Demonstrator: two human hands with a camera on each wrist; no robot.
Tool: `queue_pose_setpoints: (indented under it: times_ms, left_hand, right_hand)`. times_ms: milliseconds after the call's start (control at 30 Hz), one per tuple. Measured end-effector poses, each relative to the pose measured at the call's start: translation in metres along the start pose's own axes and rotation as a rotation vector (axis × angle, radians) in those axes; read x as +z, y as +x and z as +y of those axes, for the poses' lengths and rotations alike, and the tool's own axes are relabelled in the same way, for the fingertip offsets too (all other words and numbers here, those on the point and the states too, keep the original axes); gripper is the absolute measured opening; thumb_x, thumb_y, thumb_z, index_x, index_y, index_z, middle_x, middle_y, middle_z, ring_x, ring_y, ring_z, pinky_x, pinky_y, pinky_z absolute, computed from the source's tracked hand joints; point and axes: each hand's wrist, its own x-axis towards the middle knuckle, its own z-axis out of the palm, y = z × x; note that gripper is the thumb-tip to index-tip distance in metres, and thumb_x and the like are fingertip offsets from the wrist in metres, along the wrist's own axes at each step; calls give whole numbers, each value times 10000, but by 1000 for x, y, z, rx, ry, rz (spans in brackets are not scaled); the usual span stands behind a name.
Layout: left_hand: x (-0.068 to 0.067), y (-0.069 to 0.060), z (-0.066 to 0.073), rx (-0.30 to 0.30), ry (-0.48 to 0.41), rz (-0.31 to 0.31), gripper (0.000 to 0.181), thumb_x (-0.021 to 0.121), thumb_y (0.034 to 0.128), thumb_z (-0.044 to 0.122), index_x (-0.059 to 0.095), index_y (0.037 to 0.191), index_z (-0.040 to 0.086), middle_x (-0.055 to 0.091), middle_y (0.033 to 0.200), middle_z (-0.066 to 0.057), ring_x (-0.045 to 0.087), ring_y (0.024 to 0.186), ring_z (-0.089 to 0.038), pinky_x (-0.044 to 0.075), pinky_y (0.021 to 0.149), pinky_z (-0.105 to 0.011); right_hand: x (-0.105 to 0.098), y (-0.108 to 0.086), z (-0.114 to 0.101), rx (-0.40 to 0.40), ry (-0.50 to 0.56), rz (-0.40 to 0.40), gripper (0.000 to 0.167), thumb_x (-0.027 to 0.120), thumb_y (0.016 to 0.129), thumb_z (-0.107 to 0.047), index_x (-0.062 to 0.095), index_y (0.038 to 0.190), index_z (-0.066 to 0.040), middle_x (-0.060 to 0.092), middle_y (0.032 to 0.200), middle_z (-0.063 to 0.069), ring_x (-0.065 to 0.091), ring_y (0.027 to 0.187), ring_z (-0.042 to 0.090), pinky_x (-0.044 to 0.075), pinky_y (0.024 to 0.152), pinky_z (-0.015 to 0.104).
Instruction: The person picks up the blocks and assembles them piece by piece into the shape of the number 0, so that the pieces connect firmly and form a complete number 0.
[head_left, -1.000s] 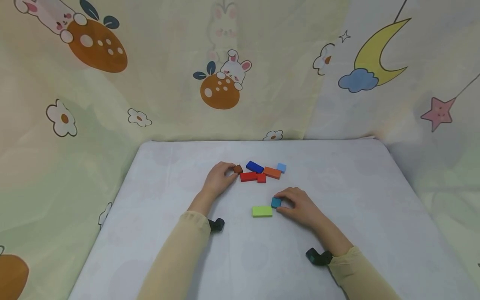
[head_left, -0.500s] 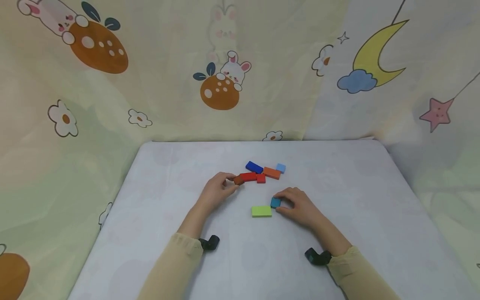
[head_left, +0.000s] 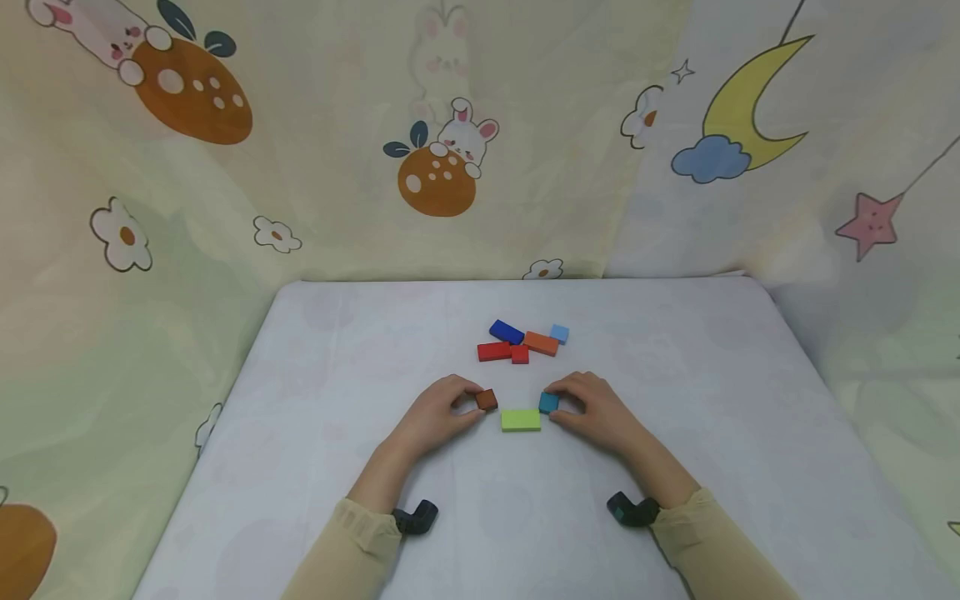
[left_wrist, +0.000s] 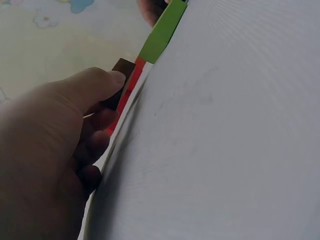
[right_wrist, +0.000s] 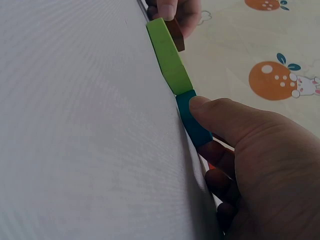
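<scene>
In the head view the left hand (head_left: 438,417) pinches a brown block (head_left: 487,399) between thumb and fingers, just up and left of a light green block (head_left: 521,420). The right hand (head_left: 600,410) pinches a teal block (head_left: 549,402) at the green block's right end. The left wrist view shows the thumb on the brown block (left_wrist: 121,82), with the green block (left_wrist: 162,35) beyond it. In the right wrist view the teal block (right_wrist: 192,120) meets the end of the green block (right_wrist: 169,57), and the thumb lies on the teal one.
Farther back on the white table (head_left: 675,350) lie a dark blue block (head_left: 507,332), an orange block (head_left: 541,343), a light blue block (head_left: 559,333), a long red block (head_left: 493,352) and a small red block (head_left: 520,355), close together. A patterned cloth (head_left: 330,167) hangs behind.
The left hand has brought the brown block from beside the long red block toward the person, near the green block. The right hand, teal block and green block have hardly moved.
</scene>
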Motion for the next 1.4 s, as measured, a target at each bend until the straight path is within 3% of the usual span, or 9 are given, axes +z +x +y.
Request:
queue_pose_setpoints:
  times_ms: [467,867,1400]
  left_hand:
    - [3,3,-4,106,128,-45,399,707,902,389,627,1275,272,637,1144,102,579,1098,-93,488,1008,-360]
    - [6,2,-6,169,206,-27,470,708,892,425,591,1338,329,606,1083,124,553,1019,-72,497,936,-324]
    - [5,1,-2,141,197,-37,465,714,885,442,607,1323,328,615,1083,111,552,1021,-82,495,937,-334]
  right_hand:
    - [0,0,2,11,3,-6,369,738,879,-388,618,1228,-373,617,1209,-107,515,1182,168,415,1056,491]
    - [-1,0,2,4,0,1,369,745,875,-367,626,1224,-355,622,1207,-97,520,1178,169,428,1044,479]
    - [1,-1,4,-4,-24,-5,392,739,876,-364,616,1248,-353,615,1186,-91,508,1145,159,432,1022,467]
